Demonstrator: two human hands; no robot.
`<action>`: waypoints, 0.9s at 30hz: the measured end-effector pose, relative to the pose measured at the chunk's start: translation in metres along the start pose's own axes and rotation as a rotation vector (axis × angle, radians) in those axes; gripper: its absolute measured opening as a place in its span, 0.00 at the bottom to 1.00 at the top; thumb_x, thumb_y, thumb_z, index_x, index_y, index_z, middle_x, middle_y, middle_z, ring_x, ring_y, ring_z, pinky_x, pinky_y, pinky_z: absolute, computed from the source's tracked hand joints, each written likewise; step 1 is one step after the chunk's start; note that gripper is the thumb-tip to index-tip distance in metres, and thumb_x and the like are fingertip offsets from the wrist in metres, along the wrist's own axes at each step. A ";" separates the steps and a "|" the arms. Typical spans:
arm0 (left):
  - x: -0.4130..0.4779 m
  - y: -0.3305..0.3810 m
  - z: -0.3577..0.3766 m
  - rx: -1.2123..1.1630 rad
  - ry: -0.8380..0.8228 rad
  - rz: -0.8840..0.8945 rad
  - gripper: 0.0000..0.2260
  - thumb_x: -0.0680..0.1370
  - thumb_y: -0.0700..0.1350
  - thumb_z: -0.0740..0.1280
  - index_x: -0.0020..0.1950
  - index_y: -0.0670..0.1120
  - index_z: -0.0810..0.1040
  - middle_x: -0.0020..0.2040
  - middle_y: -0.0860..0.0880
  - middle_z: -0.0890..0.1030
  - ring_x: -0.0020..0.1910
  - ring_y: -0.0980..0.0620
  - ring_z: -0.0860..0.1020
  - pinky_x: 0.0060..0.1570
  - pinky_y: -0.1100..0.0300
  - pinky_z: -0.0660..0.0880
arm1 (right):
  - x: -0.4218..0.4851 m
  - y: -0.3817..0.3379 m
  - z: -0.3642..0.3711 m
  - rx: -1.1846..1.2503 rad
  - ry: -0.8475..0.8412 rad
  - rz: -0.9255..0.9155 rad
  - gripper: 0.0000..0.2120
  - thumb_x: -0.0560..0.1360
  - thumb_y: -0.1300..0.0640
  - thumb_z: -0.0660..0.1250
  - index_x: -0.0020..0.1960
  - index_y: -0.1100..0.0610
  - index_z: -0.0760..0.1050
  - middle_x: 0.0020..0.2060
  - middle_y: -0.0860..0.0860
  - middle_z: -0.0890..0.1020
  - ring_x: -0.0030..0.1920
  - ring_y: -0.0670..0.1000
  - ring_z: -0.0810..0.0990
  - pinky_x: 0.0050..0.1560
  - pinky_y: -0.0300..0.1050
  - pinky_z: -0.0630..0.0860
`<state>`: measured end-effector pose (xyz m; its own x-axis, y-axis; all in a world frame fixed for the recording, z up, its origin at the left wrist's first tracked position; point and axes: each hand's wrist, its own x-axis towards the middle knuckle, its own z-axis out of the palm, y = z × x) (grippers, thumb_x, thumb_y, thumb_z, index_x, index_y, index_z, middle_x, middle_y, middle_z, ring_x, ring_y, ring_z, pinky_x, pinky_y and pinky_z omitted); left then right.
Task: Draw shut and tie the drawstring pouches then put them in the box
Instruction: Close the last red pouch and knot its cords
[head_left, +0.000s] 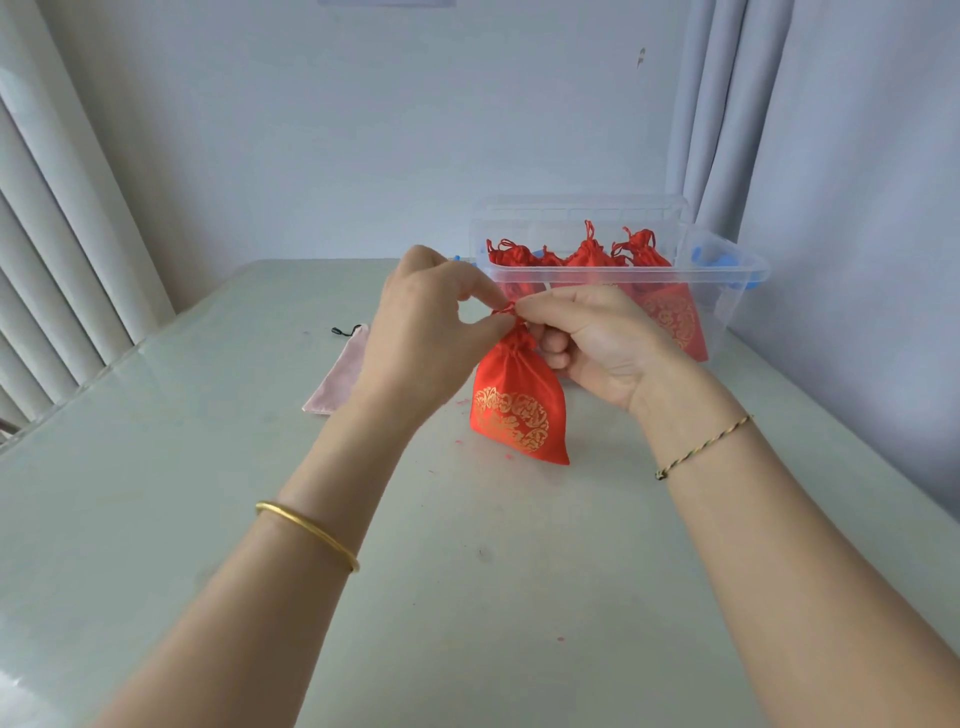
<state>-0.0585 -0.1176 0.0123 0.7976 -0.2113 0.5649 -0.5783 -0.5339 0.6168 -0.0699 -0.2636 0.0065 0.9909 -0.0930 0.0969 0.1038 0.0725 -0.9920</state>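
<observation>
A red satin pouch (519, 405) with a gold pattern hangs just above the table, its neck gathered shut. My left hand (431, 332) pinches the red drawstring (506, 309) at the top of the neck from the left. From the right, my right hand (597, 343) pinches the same cord, its lower fingers curled beside the neck. Behind the hands stands a clear plastic box (727, 270) holding several tied red pouches (587, 254).
A flat pink pouch (337, 379) with a black cord lies on the table left of my left hand. The pale table (208, 519) runs to a wall at the back and right. Curtains hang at left and back right. Small red fluff specks dot the tabletop.
</observation>
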 end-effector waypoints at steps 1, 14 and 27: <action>0.000 -0.001 0.001 0.009 0.001 0.003 0.04 0.70 0.47 0.73 0.44 0.53 0.81 0.45 0.54 0.69 0.50 0.52 0.73 0.50 0.58 0.71 | 0.000 0.000 0.000 -0.007 -0.008 0.000 0.11 0.74 0.65 0.65 0.33 0.61 0.73 0.25 0.51 0.68 0.24 0.45 0.63 0.22 0.35 0.59; 0.008 -0.014 0.001 0.085 -0.054 0.018 0.03 0.77 0.41 0.61 0.44 0.45 0.73 0.40 0.52 0.75 0.41 0.50 0.74 0.40 0.61 0.69 | -0.004 -0.005 -0.020 -0.306 0.085 -0.060 0.06 0.72 0.65 0.68 0.37 0.58 0.77 0.32 0.55 0.74 0.23 0.43 0.66 0.26 0.34 0.64; 0.002 -0.015 0.010 -0.257 -0.217 -0.207 0.08 0.79 0.37 0.57 0.41 0.45 0.68 0.41 0.46 0.80 0.37 0.55 0.81 0.35 0.64 0.77 | -0.010 0.000 -0.036 -0.381 0.085 0.039 0.08 0.74 0.60 0.67 0.53 0.58 0.74 0.42 0.52 0.79 0.31 0.45 0.79 0.26 0.35 0.72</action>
<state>-0.0464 -0.1180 -0.0008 0.9034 -0.3038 0.3026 -0.4039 -0.3663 0.8382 -0.0829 -0.2980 0.0029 0.9813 -0.1803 0.0672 0.0113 -0.2948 -0.9555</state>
